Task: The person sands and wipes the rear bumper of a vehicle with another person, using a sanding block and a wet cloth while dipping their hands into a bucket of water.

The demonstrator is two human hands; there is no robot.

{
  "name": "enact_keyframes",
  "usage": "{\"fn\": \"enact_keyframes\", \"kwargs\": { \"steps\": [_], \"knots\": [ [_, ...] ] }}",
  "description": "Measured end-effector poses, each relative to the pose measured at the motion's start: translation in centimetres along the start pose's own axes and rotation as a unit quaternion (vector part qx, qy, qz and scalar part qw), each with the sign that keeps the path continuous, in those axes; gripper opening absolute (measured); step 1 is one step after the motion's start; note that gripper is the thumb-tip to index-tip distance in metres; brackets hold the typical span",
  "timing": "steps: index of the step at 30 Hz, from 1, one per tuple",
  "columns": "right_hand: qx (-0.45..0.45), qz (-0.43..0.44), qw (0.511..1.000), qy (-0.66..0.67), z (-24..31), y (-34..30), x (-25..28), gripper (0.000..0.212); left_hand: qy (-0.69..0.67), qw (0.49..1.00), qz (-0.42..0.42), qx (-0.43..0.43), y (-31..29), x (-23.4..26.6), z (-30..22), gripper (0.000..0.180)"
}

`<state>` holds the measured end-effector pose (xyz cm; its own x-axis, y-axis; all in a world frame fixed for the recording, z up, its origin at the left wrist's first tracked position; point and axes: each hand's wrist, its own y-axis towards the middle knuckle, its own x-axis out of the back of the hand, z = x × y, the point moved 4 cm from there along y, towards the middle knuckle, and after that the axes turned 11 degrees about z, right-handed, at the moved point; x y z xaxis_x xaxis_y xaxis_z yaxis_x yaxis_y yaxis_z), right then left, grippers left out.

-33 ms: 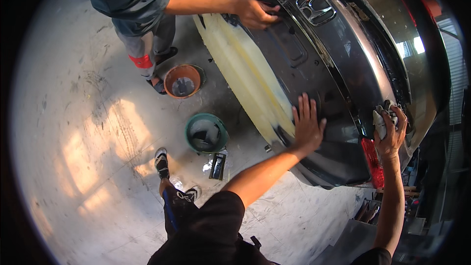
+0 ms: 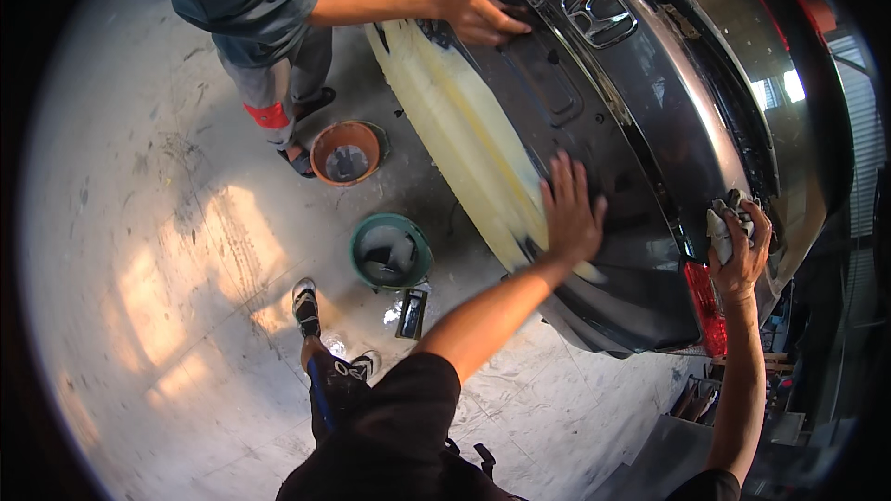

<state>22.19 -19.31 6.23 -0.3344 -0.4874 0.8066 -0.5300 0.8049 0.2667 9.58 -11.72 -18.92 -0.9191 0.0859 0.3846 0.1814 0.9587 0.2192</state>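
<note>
My left hand (image 2: pixel 575 221) lies with fingers stretched out on the dark rear panel (image 2: pixel 631 167) of a car, at the edge of a pale yellow, filler-like patch (image 2: pixel 459 139). Whether anything thin is under the palm is hidden. Over on the right, my right hand (image 2: pixel 741 260) grips a crumpled greyish-white cloth (image 2: pixel 719 234) against the bodywork, just above the red tail light (image 2: pixel 705 308). A chrome emblem (image 2: pixel 599 11) sits higher on the panel.
At upper left a co-worker's hand (image 2: pixel 483 17) touches the same panel. On the concrete floor (image 2: pixel 176 250) stand an orange-brown bucket (image 2: pixel 343 130) and a green bucket (image 2: pixel 357 260), both with liquid. A dark rectangular object (image 2: pixel 411 314) lies beside the green one.
My left hand has slid slightly up and to the left over the panel, uncovering more of the pale patch's lower end. My right hand stays in place with the cloth.
</note>
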Motion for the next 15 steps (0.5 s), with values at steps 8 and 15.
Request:
{"fn": "enact_keyframes", "kwargs": {
  "steps": [8, 15],
  "knots": [
    [-0.004, 0.001, 1.000, 0.003, 0.1, 0.1, -0.8, 0.057, -0.020, 0.997, -0.076, 0.025, 1.1, -0.7, 2.1, 0.072],
    [0.007, -0.014, 1.000, 0.016, 0.4, 0.5, -0.4, 0.052, 0.006, 0.987, -0.152, 0.055, 12.7, 11.4, 9.1, 0.067]
  ]
}}
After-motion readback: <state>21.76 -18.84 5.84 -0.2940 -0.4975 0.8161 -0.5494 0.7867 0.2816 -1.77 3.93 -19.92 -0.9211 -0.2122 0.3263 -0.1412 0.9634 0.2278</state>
